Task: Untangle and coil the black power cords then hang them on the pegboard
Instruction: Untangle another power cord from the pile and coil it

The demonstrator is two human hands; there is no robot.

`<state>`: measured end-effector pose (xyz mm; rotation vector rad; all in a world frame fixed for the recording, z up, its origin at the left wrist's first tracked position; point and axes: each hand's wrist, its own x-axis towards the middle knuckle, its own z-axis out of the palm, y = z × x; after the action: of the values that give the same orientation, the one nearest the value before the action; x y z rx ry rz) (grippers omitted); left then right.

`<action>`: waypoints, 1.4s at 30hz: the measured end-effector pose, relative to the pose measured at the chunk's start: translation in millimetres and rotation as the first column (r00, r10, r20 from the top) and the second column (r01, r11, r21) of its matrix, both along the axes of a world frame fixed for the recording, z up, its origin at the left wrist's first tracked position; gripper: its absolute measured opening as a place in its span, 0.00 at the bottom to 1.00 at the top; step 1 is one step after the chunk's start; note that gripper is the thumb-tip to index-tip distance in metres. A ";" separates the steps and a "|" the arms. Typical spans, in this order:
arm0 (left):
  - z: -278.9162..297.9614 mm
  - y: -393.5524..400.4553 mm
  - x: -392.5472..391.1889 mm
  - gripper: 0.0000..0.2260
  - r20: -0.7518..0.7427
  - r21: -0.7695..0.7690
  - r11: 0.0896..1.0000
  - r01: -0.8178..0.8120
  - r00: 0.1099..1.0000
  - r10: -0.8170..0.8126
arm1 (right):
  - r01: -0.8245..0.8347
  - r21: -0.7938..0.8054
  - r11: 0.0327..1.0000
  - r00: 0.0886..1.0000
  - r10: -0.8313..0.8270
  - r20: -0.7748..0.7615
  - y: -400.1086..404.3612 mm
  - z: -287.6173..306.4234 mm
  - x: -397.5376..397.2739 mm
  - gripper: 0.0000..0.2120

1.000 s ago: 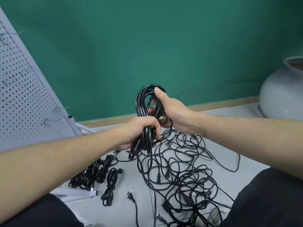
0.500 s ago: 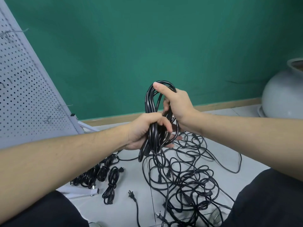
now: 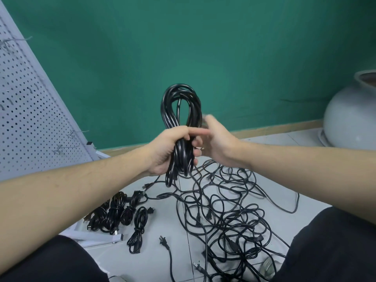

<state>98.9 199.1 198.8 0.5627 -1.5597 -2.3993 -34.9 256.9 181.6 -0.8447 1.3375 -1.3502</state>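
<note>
Coil (image 3: 181, 110) upright mid-frame, left hand (image 3: 168, 151) fisted round its waist. Right hand (image 3: 215, 143) just right of it, fingers blurred, grip unclear. Tangle (image 3: 227, 210) on floor below; four tied bundles (image 3: 120, 212) near left by pegboard (image 3: 26, 110).

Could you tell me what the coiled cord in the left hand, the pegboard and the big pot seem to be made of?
Coiled cord: black rubber or plastic jacket, semi-glossy, with soft highlights along the bent strands. Pegboard: probably painted metal, matte pale grey, with regular punched holes. Big pot: likely glazed ceramic, smooth pale grey with a faint sheen; painted plastic cannot be ruled out.
</note>
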 end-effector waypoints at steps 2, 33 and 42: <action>5.4 -3.6 -0.8 0.18 -0.044 0.042 0.998 -0.046 0.998 0.047 | -0.101 0.061 0.993 0.994 0.104 -0.039 2.4 -8.5 1.8 0.22; -0.9 -32.5 15.2 0.22 0.459 -0.511 0.858 0.050 0.860 0.223 | -0.030 -0.219 0.975 0.744 -0.125 -0.657 3.5 6.9 -17.4 0.10; -2.5 -25.2 6.3 0.05 0.355 -0.530 0.836 -0.144 0.857 0.372 | 0.064 -0.173 0.983 0.814 -0.152 -0.561 7.2 2.6 -27.5 0.17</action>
<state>105.2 173.9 196.2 1.1829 -2.0125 -1.6373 -62.3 264.1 184.3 -1.3726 1.7830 -1.3458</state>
